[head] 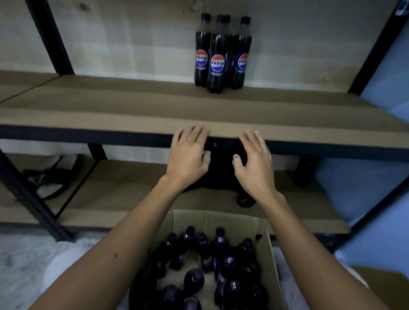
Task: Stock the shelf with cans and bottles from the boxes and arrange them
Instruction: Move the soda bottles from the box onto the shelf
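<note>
1. Left hand (187, 157) and right hand (254, 164): fingers spread, empty, at shelf (107, 119) front edge.
2. Three Pepsi bottles (217, 55) upright at shelf rear, touching.
3. Cardboard box (272, 261) below holds more bottles (209, 252).

3 Pepsi bottles (217, 53) stand upright together at the back of the shelf (108, 105). The left hand (187, 157) and right hand (254, 162) hover at its front edge, fingers (195, 133) relaxed, above a cardboard box (268, 261) of dark bottles (194, 279).
</note>
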The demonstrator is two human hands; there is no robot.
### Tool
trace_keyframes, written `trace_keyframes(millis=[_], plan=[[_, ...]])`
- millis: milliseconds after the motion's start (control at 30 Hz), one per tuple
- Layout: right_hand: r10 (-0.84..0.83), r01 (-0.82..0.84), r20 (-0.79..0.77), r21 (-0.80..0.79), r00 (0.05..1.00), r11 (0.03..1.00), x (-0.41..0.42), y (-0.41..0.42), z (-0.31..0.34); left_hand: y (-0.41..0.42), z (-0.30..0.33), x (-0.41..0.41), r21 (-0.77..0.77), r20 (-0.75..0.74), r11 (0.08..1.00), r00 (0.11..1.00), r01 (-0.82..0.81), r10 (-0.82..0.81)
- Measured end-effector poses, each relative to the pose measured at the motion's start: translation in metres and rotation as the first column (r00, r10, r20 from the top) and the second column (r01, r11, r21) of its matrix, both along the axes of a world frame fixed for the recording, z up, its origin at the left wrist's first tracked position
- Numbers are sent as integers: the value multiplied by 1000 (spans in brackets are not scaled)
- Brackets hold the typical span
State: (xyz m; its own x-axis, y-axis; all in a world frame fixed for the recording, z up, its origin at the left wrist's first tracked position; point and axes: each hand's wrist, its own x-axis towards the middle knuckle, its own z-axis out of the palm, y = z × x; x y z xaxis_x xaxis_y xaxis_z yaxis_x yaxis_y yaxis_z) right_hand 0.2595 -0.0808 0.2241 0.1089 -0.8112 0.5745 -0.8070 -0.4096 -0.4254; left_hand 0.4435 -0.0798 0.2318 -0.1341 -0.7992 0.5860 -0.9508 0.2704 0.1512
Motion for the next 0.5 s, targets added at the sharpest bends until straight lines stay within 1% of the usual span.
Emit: trace_keyframes(millis=[33, 67, 133, 167, 233, 267, 300, 367, 433, 500], plan=[[21, -22, 61, 4, 998, 1000, 2, 10, -8, 9, -12, -1, 5, 7, 1000, 1000, 15, -15], [29, -31, 111, 13, 993, 999, 4, 18, -18, 18, -23, -1, 10, -23, 999, 999, 38, -38], [32, -43, 157, 72, 987, 996, 5, 34, -44, 35, -50, -3, 32, -101, 996, 992, 82, -78], [29, -51, 163, 129, 986, 990, 5, 41, -59, 41, -68, -3, 85, -141, 992, 986, 97, -84], [6, -54, 141, 336, 990, 940, 4, 55, -85, 57, -106, 1, 308, -213, 943, 975, 124, -59], [-6, -44, 108, 456, 994, 889, 3, 61, -97, 66, -124, 4, 437, -223, 891, 975, 122, -24], [-7, -34, 72, 558, 997, 829, 3, 66, -108, 73, -144, 7, 564, -218, 818, 976, 113, 15], [3, -25, 33, 702, 999, 711, 6, 76, -131, 89, -174, 13, 776, -190, 620, 980, 118, 52], [3, -1, -1, 804, 1000, 595, 6, 91, -154, 103, -198, 18, 890, -149, 441, 988, 117, 39], [29, 79, -105, 878, 994, 472, 4, 112, -180, 120, -221, 23, 946, -83, 319, 995, 64, 47]])
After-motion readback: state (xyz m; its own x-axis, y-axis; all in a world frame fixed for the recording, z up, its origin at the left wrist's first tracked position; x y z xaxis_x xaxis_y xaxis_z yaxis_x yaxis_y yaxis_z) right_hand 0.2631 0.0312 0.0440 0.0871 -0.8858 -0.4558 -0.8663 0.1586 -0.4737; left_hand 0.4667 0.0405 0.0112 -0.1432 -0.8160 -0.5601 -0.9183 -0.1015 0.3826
